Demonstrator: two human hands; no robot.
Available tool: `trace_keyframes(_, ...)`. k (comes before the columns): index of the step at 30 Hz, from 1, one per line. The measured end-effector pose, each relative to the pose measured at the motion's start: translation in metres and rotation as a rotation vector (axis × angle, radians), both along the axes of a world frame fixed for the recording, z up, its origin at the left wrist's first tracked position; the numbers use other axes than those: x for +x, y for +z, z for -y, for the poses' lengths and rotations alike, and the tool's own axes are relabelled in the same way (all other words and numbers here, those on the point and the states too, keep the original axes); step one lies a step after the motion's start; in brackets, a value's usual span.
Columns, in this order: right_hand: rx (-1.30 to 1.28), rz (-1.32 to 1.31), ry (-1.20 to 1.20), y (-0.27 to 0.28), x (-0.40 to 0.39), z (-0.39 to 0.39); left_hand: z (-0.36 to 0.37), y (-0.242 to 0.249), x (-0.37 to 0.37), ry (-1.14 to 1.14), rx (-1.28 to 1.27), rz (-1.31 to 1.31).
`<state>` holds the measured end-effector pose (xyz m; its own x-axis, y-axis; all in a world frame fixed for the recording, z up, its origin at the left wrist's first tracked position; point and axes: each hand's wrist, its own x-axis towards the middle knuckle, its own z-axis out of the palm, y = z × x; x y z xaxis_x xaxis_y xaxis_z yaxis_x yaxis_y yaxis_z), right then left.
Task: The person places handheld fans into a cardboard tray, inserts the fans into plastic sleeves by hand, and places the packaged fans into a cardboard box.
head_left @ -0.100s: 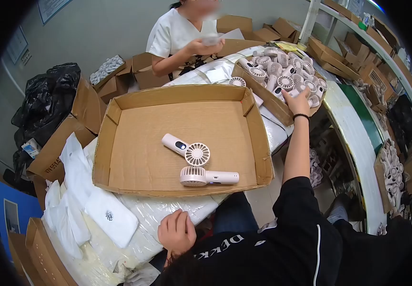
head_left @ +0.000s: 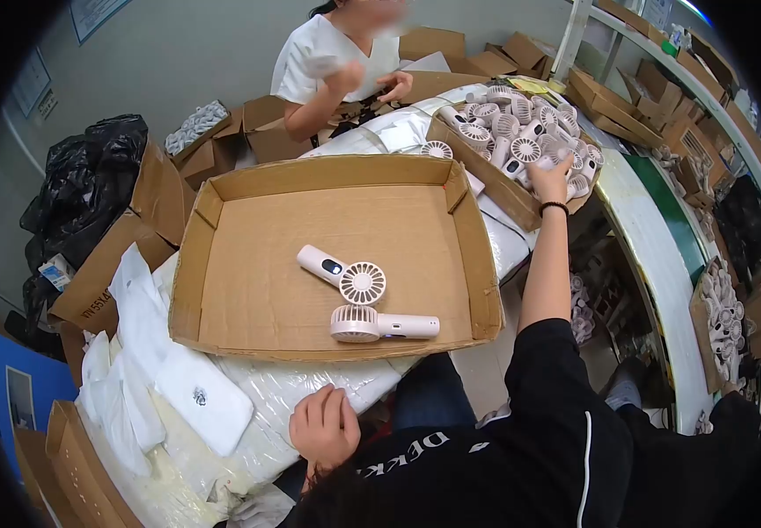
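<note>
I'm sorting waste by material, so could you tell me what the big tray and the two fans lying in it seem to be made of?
Tray: corrugated cardboard, matte brown, with folded flaps. Fans: probably plastic, smooth pale shells, slightly glossy, with moulded grilles.

Plastic-wrapped table bears cardboard tray, fan box

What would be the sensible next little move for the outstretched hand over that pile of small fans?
Probably to close the fingers on one fan and lift it out. The right hand already reaches into the box of fans, fingertips among them, while the big tray holds only two fans. The left hand rests on the plastic wrap.
</note>
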<state>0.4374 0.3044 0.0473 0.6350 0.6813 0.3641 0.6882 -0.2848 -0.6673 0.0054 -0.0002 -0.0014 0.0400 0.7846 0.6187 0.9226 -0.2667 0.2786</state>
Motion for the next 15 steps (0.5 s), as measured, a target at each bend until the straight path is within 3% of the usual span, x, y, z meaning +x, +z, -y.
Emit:
trace_keyframes(2, 0.471, -0.006, 0.007, -0.03, 0.027, -0.023, 0.001, 0.001, -0.002, -0.001, 0.006, 0.004)
trace_keyframes(3, 0.456, -0.319, 0.115, 0.005, -0.01, 0.013, -0.001, 0.001, -0.004, 0.008, 0.014, 0.0)
trace_keyframes(6, 0.61, -0.501, 0.278, -0.006, 0.009, -0.002, -0.001, 0.0, -0.005, -0.003, 0.014, 0.002)
trace_keyframes(9, 0.568, -0.398, 0.15, -0.009, 0.01, 0.001, -0.001, 0.001, -0.004, -0.013, 0.014, -0.019)
trace_keyframes(15, 0.617, -0.459, 0.326, 0.005, -0.005, 0.021, 0.0, 0.002, -0.003, -0.002, 0.011, 0.001)
